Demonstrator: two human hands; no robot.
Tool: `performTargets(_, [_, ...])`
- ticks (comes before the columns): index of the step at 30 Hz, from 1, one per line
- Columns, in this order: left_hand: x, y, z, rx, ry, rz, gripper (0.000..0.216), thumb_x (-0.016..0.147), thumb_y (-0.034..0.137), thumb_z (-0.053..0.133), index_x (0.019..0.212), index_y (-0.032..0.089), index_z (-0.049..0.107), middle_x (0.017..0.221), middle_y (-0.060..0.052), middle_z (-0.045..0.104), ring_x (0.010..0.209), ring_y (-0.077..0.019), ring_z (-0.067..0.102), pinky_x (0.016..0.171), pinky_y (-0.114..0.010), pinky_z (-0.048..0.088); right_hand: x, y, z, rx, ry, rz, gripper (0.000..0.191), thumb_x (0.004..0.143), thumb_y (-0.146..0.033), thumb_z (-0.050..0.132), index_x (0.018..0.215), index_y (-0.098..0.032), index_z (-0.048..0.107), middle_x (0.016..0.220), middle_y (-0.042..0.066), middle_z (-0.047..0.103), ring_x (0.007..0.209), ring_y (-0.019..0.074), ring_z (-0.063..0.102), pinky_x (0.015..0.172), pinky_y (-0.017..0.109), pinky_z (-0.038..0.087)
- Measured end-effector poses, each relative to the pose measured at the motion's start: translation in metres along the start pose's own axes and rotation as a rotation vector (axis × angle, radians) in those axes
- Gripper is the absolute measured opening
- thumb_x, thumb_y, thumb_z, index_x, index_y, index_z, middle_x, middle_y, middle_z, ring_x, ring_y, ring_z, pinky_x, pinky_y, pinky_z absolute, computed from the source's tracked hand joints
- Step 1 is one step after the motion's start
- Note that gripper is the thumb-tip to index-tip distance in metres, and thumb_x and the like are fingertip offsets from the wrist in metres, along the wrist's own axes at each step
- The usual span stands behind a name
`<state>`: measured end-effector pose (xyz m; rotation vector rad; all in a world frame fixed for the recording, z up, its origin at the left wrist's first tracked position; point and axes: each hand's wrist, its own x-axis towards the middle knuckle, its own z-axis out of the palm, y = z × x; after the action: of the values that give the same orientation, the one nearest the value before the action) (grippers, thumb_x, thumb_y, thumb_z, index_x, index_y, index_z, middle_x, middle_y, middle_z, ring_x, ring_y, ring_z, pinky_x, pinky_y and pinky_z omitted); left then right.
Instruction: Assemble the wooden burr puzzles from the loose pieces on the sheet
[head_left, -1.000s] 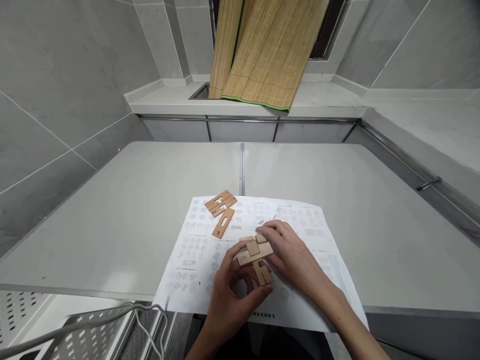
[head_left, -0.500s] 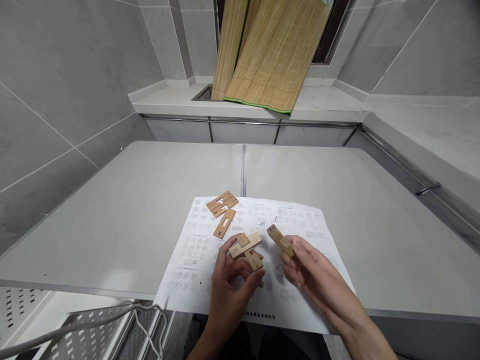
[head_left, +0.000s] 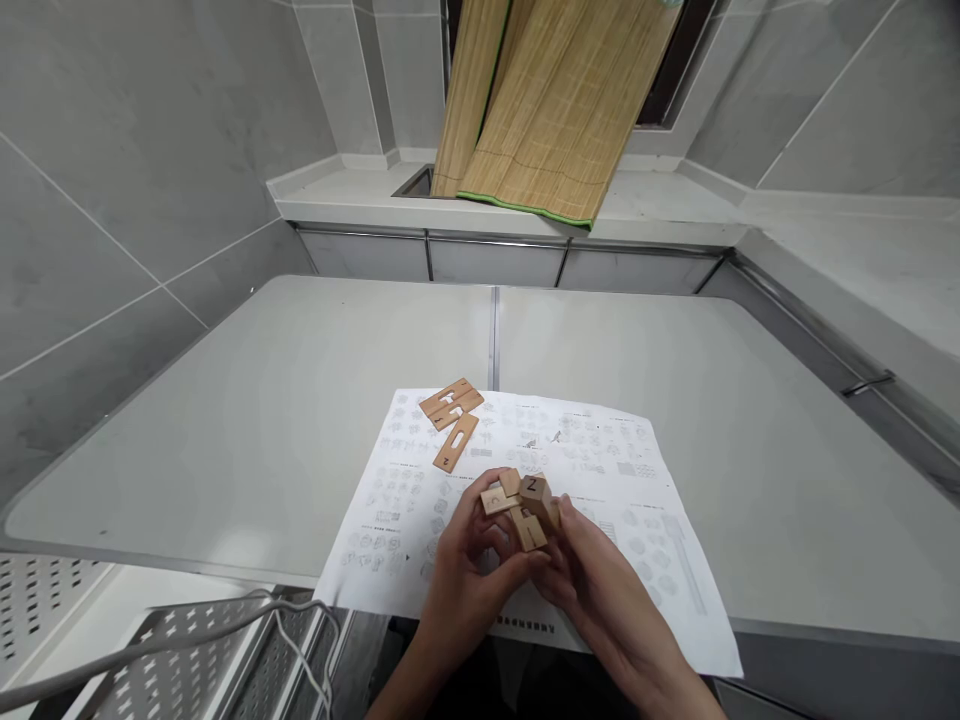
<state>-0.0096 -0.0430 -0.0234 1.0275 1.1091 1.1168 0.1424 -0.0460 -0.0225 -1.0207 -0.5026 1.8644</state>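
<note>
My left hand (head_left: 480,555) is closed around a small cluster of crossed wooden puzzle pieces (head_left: 528,530), held above the printed sheet. In my right hand (head_left: 589,560) is a separate wooden puzzle piece (head_left: 537,494), its numbered end facing up. This piece is up against the right side of the cluster; whether it slots in cannot be made out. Fingers hide the lower parts of both. Beyond my left hand, flat wooden pieces with cut-out slots lie on the paper: one numbered slat (head_left: 456,443) and a pair side by side (head_left: 451,403).
The instruction sheet (head_left: 367,560), printed with small diagrams, lies on a pale folding table (head_left: 300,400) with a centre seam. A bamboo mat (head_left: 555,120) hangs over the ledge behind. At lower left are a perforated rack (head_left: 195,650) and a grey cable (head_left: 150,655).
My right hand has moved left, bringing its puzzle piece from apart to against the cluster in my left hand. The view has shifted slightly.
</note>
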Motion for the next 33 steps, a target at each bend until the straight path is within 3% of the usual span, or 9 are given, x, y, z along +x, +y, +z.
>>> performTargets(4, [0.000,0.001,0.002,-0.003,0.009,0.010,0.073,0.077,0.029,0.089,0.142,0.023,0.058,0.107,-0.005,0.075,0.068,-0.0096,0.055,0.067,-0.023,0.051,-0.002,0.000,0.002,-0.055,0.057,-0.035,0.046,0.095,-0.068,0.069,0.096,-0.022,0.068,0.072,-0.003,0.044,0.057,0.0115,0.031,0.049,0.025,0.029])
performTargets(9, [-0.002,0.001,0.006,0.060,0.015,0.003,0.072,0.074,0.029,0.090,0.140,0.022,0.062,0.097,-0.001,0.073,0.066,-0.0107,0.055,0.067,-0.024,0.052,-0.012,-0.011,0.007,-0.170,0.049,-0.062,0.048,0.098,-0.070,0.062,0.105,-0.023,0.071,0.083,0.003,0.059,0.063,0.0158,0.041,0.055,0.029,0.038])
performTargets(13, [-0.004,-0.002,0.007,0.146,0.008,0.042,0.069,0.075,0.023,0.088,0.140,0.024,0.064,0.093,0.001,0.071,0.067,-0.0113,0.056,0.065,-0.024,0.052,-0.018,-0.018,0.001,-0.276,-0.006,-0.081,0.049,0.096,-0.070,0.064,0.106,-0.022,0.071,0.082,0.003,0.060,0.066,0.0166,0.044,0.062,0.030,0.041])
performTargets(18, [-0.005,-0.006,0.006,0.193,-0.050,0.121,0.068,0.074,0.027,0.094,0.137,0.027,0.067,0.103,-0.001,0.071,0.072,-0.0122,0.058,0.065,-0.024,0.052,-0.022,-0.022,-0.011,-0.492,-0.009,-0.107,0.052,0.099,-0.073,0.056,0.093,-0.023,0.069,0.082,0.004,0.061,0.070,0.0201,0.048,0.068,0.033,0.046])
performTargets(24, [-0.004,-0.004,0.001,0.289,-0.152,0.230,0.072,0.070,0.024,0.098,0.135,0.034,0.070,0.126,-0.004,0.067,0.085,-0.0151,0.060,0.071,-0.025,0.052,-0.027,-0.026,-0.025,-0.659,-0.044,-0.059,0.056,0.100,-0.073,0.051,0.085,-0.023,0.069,0.083,0.006,0.065,0.091,0.0286,0.060,0.091,0.041,0.050])
performTargets(26, [-0.004,-0.005,0.000,0.287,-0.174,0.238,0.073,0.070,0.021,0.098,0.136,0.034,0.069,0.123,-0.002,0.069,0.084,-0.0147,0.061,0.070,-0.024,0.051,-0.026,-0.027,-0.029,-0.671,-0.111,-0.070,0.055,0.102,-0.073,0.048,0.095,-0.023,0.071,0.088,0.006,0.067,0.094,0.0290,0.062,0.094,0.043,0.050])
performTargets(28, [-0.004,-0.006,0.000,0.275,-0.183,0.246,0.073,0.072,0.019,0.097,0.137,0.034,0.067,0.110,0.001,0.072,0.080,-0.0141,0.061,0.068,-0.023,0.049,-0.024,-0.029,-0.032,-0.693,-0.155,-0.107,0.055,0.105,-0.071,0.043,0.119,-0.025,0.068,0.094,0.005,0.068,0.091,0.0275,0.064,0.094,0.042,0.051])
performTargets(30, [-0.004,-0.007,0.000,0.263,-0.184,0.258,0.073,0.072,0.021,0.098,0.138,0.033,0.066,0.101,0.003,0.071,0.078,-0.0134,0.060,0.068,-0.023,0.049,-0.021,-0.031,-0.035,-0.776,-0.114,-0.164,0.054,0.107,-0.069,0.038,0.135,-0.028,0.059,0.096,0.004,0.069,0.087,0.0253,0.065,0.089,0.039,0.052])
performTargets(33, [-0.004,-0.008,-0.001,0.274,-0.190,0.268,0.074,0.072,0.025,0.099,0.138,0.033,0.066,0.106,0.002,0.071,0.078,-0.0133,0.059,0.068,-0.024,0.049,-0.017,-0.034,-0.041,-1.004,-0.032,-0.271,0.046,0.107,-0.066,0.042,0.116,-0.027,0.065,0.086,0.002,0.066,0.080,0.0230,0.061,0.077,0.033,0.049])
